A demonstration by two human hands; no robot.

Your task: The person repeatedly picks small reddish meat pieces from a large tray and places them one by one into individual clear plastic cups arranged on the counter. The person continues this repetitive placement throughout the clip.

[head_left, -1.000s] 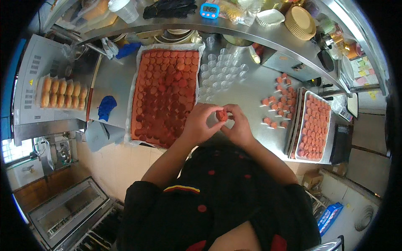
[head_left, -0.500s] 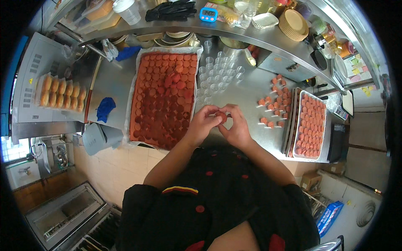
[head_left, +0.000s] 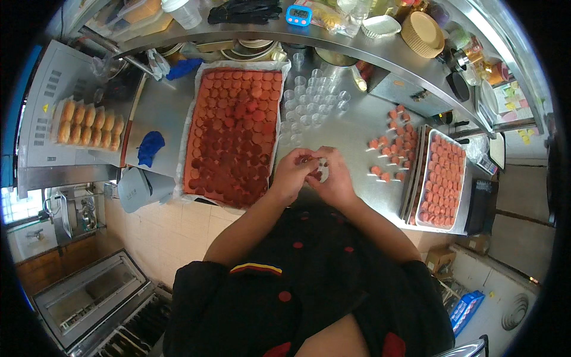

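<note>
Close together over the front edge of the steel counter, my left hand (head_left: 289, 175) and my right hand (head_left: 336, 177) meet fingertip to fingertip. Pinched in my left fingers is a dark red cake round (head_left: 306, 159), mostly hidden by them. A small clear cup (head_left: 323, 170) shows between the hands, in my blurred right fingers. Left of my hands lies a paper-lined red sheet cake (head_left: 231, 137), cut into many rounds, with dark gaps toward its near half. Just beyond my hands stand several clear plastic cups (head_left: 315, 101) in rows.
Small red pieces with pale ends (head_left: 392, 143) stand to the right, beside a stacked tray (head_left: 440, 178) filled with red pieces. A blue cloth (head_left: 151, 148) lies left of the cake. Overhead runs a steel shelf (head_left: 333, 44) with a blue timer (head_left: 298, 15). Packed buns (head_left: 89, 125) sit far left.
My fingers have closed in around the cake round, which is now more hidden. The small clear cup has come into sight at my right fingers. The view has shifted slightly.
</note>
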